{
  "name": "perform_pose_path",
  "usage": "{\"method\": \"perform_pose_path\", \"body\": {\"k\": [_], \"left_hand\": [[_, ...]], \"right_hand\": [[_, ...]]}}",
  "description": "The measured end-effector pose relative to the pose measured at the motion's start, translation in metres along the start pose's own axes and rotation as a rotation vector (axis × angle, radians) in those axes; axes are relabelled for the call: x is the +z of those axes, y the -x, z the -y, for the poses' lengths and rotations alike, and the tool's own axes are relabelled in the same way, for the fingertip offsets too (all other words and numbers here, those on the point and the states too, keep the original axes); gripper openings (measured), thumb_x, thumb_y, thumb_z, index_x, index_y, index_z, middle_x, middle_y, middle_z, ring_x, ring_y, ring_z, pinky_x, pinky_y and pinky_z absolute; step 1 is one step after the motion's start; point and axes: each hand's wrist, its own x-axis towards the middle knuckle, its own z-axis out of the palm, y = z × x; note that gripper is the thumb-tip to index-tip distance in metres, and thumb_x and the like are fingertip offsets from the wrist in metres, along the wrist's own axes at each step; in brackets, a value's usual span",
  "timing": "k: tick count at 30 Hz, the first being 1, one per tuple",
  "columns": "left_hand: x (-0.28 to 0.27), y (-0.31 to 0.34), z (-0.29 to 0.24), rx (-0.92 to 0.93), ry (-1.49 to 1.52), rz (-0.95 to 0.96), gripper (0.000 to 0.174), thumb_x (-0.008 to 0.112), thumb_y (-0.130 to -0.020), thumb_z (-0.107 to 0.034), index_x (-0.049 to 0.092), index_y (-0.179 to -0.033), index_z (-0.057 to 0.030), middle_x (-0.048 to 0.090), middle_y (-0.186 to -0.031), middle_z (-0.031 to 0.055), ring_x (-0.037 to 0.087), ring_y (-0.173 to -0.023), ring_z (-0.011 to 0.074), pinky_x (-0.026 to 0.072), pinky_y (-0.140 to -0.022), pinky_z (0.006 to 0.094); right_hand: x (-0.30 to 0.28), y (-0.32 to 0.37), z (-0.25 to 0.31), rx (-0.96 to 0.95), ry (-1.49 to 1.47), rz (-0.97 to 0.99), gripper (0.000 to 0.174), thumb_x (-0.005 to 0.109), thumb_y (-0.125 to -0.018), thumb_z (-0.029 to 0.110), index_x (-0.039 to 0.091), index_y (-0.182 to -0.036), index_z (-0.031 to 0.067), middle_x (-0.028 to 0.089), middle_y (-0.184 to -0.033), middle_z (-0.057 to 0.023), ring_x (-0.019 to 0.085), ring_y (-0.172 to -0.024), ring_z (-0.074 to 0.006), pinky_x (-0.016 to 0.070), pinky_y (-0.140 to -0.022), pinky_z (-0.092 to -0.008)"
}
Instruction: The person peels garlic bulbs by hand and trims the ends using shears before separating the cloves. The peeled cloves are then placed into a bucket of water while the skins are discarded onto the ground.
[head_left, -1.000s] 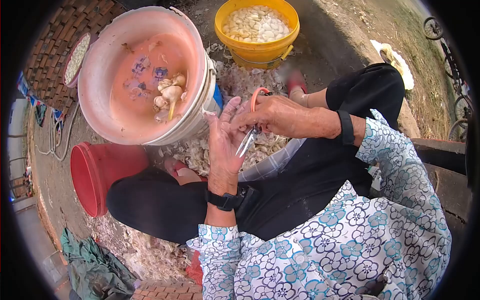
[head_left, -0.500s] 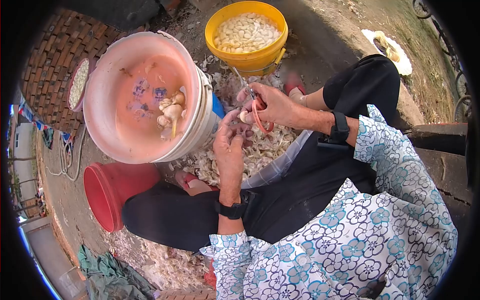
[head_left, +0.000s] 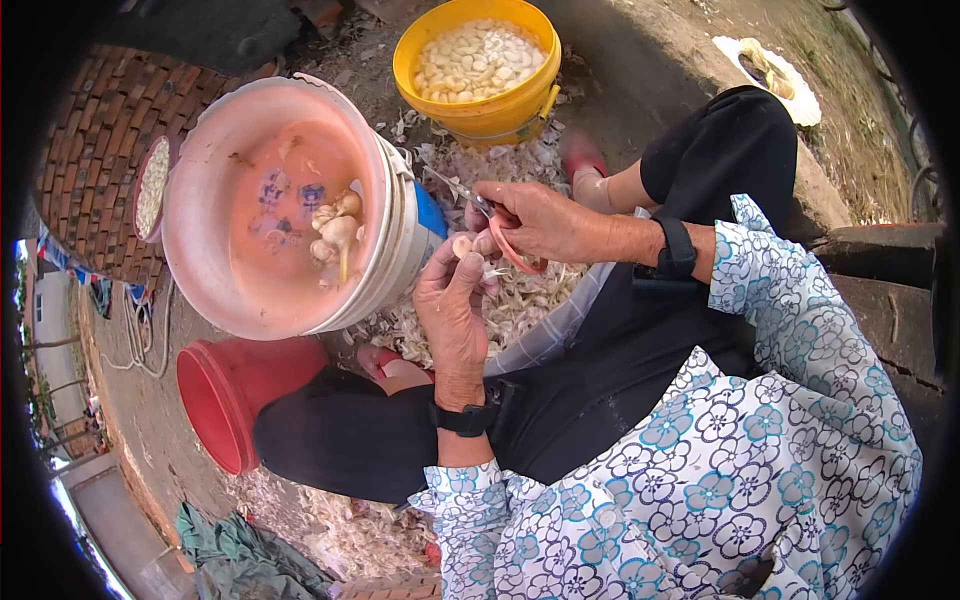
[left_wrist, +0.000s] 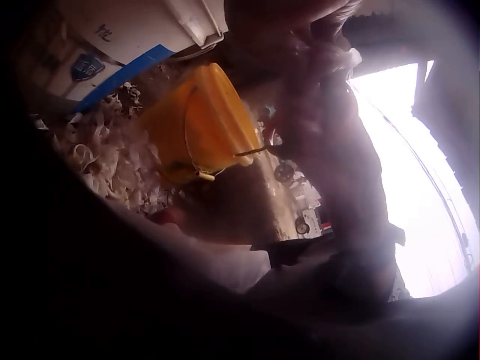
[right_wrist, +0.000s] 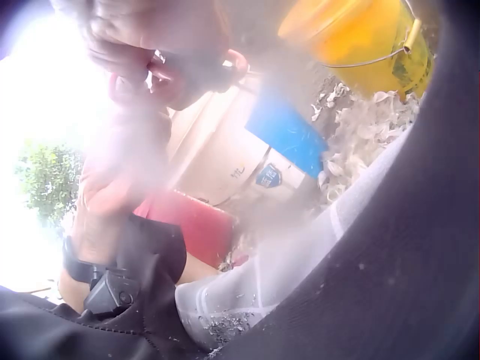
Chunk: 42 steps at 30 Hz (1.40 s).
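Observation:
In the head view the left hand (head_left: pixel 452 310) pinches a pale garlic clove (head_left: pixel 462 246) between thumb and fingers. Beside it, the right hand (head_left: pixel 550 222) holds scissors with orange handles (head_left: pixel 518 255), their blades (head_left: pixel 462 190) pointing up and left. The two hands meet above a heap of garlic skins (head_left: pixel 400 325) on a checked cloth (head_left: pixel 550 335). Left of the hands, a whitish bucket topped by a pinkish basin (head_left: pixel 270 290) holds several garlic bulbs (head_left: pixel 338 235). Both wrist views are hazy, and the clove is not clear in them.
A yellow bucket (head_left: pixel 480 118) of peeled cloves in liquid stands beyond the hands. The red bucket (head_left: pixel 225 400) lies tipped near the left knee. Green cloth (head_left: pixel 240 560) and more skins (head_left: pixel 350 530) lie at lower left. A bowl of white pieces (head_left: pixel 152 190) stands at far left.
The scissors have turned from pointing down over the left palm to pointing up and left. The left hand has gone from an opened palm to pinching the clove. The camera view has shifted slightly.

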Motion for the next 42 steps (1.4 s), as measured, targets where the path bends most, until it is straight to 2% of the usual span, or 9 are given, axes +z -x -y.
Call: {"method": "perform_pose_path", "body": {"k": [4,6,9,20,25,33,39,40,42], "left_hand": [[-0.002,-0.002,-0.002,0.013,0.015,-0.021,0.017,0.066,-0.087,-0.011,0.063,-0.101,-0.0004,0.063,-0.085,0.0028,0.055,-0.069,0.0076,0.0453,-0.057,0.0227],[-0.004,0.001,-0.004,0.05,-0.097,-0.039,0.018,0.067,-0.087,-0.011,0.063,-0.101,0.0008,0.063,-0.083,0.003,0.055,-0.066,0.0076,0.0454,-0.056,0.023],[0.001,0.007,-0.009,0.099,-0.305,-0.084,0.019,0.068,-0.085,-0.009,0.064,-0.1,0.0032,0.063,-0.077,0.0033,0.054,-0.06,0.0075,0.0451,-0.053,0.0228],[0.012,0.019,-0.025,0.017,-0.527,-0.085,0.015,0.068,-0.084,-0.007,0.065,-0.095,0.003,0.062,-0.072,0.0032,0.055,-0.055,0.0078,0.0426,-0.045,0.019],[-0.004,0.015,-0.025,-0.166,-0.092,0.109,0.019,0.068,-0.084,-0.011,0.062,-0.098,0.0008,0.062,-0.076,0.0057,0.057,-0.06,0.0103,0.0431,-0.045,0.0197],[-0.008,0.019,-0.029,-0.232,0.115,0.253,0.025,0.062,-0.088,-0.009,0.055,-0.11,-0.0012,0.062,-0.091,0.0115,0.058,-0.067,0.0111,0.0447,-0.045,0.0202],[-0.01,0.014,-0.023,-0.308,0.535,0.305,0.026,0.059,-0.089,-0.006,0.052,-0.113,0.0002,0.056,-0.103,0.011,0.055,-0.072,0.0097,0.0413,-0.048,0.0194],[-0.007,0.013,-0.021,-0.258,0.444,0.189,0.025,0.059,-0.089,-0.006,0.053,-0.112,0.0001,0.056,-0.102,0.0091,0.054,-0.071,0.0091,0.04,-0.05,0.0186],[-0.004,0.013,-0.018,-0.206,0.354,0.073,0.024,0.06,-0.089,-0.006,0.054,-0.111,-0.0001,0.057,-0.102,0.0072,0.054,-0.07,0.0085,0.0387,-0.052,0.0179]], "right_hand": [[-0.007,0.002,0.007,-0.062,0.108,0.103,0.026,0.063,-0.085,0.017,0.05,-0.1,0.0005,0.057,-0.069,-0.0123,0.058,-0.063,-0.0213,0.0458,-0.058,-0.0347],[-0.012,0.003,0.008,-0.29,0.65,0.079,0.024,0.062,-0.082,0.013,0.051,-0.101,0.0015,0.06,-0.071,-0.0141,0.061,-0.067,-0.0305,0.0474,-0.059,-0.0392],[-0.012,0.004,0.005,-0.391,0.755,0.096,0.024,0.062,-0.077,0.01,0.051,-0.097,0.0017,0.062,-0.072,-0.0146,0.062,-0.073,-0.0356,0.0478,-0.06,-0.0429],[-0.008,0.011,0.003,-0.51,0.918,0.06,0.023,0.064,-0.072,0.009,0.049,-0.089,0.0023,0.06,-0.064,-0.0107,0.062,-0.064,-0.0302,0.0471,-0.053,-0.0401],[-0.011,0.009,0.002,-0.488,0.806,0.197,0.027,0.063,-0.075,0.007,0.049,-0.098,0.0027,0.06,-0.065,-0.0118,0.062,-0.064,-0.0314,0.0476,-0.054,-0.0421],[-0.015,0.004,-0.003,-0.652,0.733,0.286,0.032,0.059,-0.081,0.006,0.045,-0.109,0.0043,0.06,-0.067,-0.0108,0.063,-0.071,-0.0318,0.0494,-0.082,-0.0401],[-0.013,0.005,0.0,-0.76,0.816,0.218,0.039,0.061,-0.085,0.013,0.046,-0.119,0.0042,0.064,-0.071,-0.0084,0.064,-0.065,-0.0251,0.0519,-0.071,-0.0358],[-0.01,0.005,0.004,-0.762,0.817,0.219,0.039,0.061,-0.085,0.013,0.046,-0.119,0.0042,0.064,-0.071,-0.0084,0.064,-0.065,-0.0251,0.0519,-0.071,-0.0358],[-0.005,0.008,0.013,-0.13,0.134,0.176,0.037,0.059,-0.091,0.022,0.048,-0.119,0.0013,0.066,-0.074,-0.0057,0.062,-0.062,-0.0154,0.05,-0.056,-0.028]]}}
